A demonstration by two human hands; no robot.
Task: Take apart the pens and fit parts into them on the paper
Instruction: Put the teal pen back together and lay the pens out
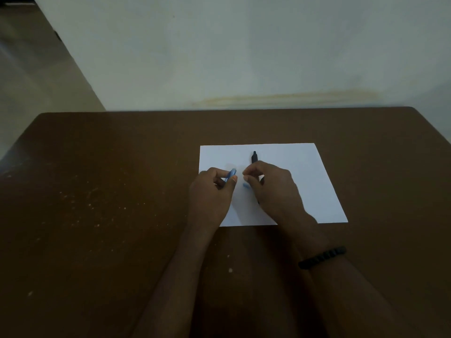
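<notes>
A white sheet of paper lies on the brown table, right of centre. My left hand is over the paper's left part and grips a blue pen, whose tip points up and to the right. My right hand hovers beside it with its fingertips pinched together; whether they hold a small part is hidden. A small blue piece lies on the paper between the hands. A black pen lies on the paper, its far end sticking out behind my right hand.
The table's far edge meets a pale wall. A tiled floor shows at the far left. Pale specks dot the left half of the table. A black beaded bracelet circles my right wrist.
</notes>
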